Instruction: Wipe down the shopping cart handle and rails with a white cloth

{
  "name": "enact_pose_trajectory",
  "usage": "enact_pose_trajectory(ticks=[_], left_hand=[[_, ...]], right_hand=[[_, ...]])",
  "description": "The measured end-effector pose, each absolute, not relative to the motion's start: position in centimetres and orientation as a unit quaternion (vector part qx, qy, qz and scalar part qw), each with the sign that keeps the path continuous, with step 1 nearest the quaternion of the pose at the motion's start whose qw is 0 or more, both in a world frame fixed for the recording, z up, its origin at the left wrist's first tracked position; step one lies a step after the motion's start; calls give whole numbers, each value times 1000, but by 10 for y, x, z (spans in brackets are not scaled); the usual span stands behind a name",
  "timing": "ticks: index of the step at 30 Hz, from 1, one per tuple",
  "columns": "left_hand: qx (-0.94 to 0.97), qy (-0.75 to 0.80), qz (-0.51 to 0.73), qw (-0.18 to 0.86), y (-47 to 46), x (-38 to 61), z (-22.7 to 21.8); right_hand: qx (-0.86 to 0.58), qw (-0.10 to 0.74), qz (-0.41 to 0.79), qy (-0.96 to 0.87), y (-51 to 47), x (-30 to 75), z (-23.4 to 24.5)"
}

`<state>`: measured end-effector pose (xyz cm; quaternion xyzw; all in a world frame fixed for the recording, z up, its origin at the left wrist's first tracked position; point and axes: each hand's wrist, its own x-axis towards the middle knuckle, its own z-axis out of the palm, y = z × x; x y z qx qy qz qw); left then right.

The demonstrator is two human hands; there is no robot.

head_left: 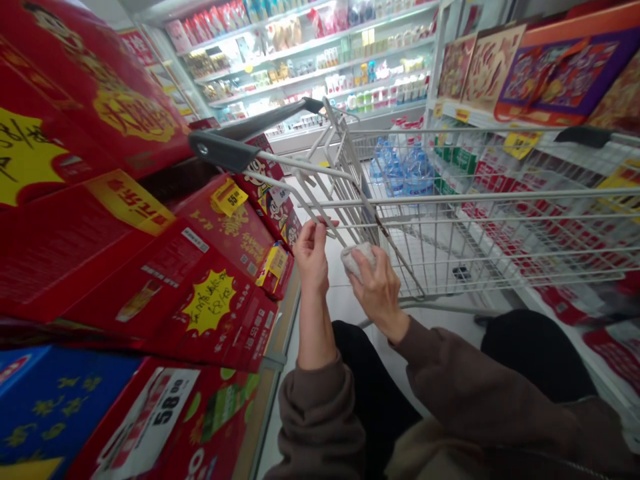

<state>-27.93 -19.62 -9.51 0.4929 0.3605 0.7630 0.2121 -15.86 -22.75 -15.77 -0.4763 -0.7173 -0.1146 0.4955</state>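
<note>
A metal shopping cart (450,207) with a grey handle (225,150) stands right in front of me, its wire basket stretching off to the right. My left hand (313,257) is closed at a thin bar of the cart's frame below the handle, thumb and fingers brought together there. In my right hand (377,290) is a crumpled light-grey cloth (353,261), bunched under the fingers. The cloth is close beside the cart's rear wires; whether it touches them I cannot tell.
Red gift boxes (165,293) with yellow price tags are stacked along my left. Shelving on the right holds packed bottles (495,173) and an orange-purple box (555,73). Large blue-tinted water bottles (417,170) stand beyond the cart, before a lit refrigerated shelf (310,47).
</note>
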Motion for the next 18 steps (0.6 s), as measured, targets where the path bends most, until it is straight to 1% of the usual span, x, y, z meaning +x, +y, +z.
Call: enact_pose_trajectory(ticks=[2,7,10,13,16,18], left_hand=[[495,360,764,205,-196,-279,-96],[483,366,772,194,-198,-274,-98],[487,360,771,199,-199,-272,-97],[484,366,770,195,-197,-271,-97],[474,378,774,183,-194,-270,-100],[473,378,776,179,-193,-271,-101]], right_hand=[[-479,483,-140,-720,-230,-154,-162],[-424,502,-225,-720,-218,-151,-167],[-425,456,-264,-737,-219,-142,-189],[-441,414,-245,-757,-226,-137,-202],[-432,427,-195,-770,-228,-144,-196],[-408,427,-189,-784,-225,-151,-191]])
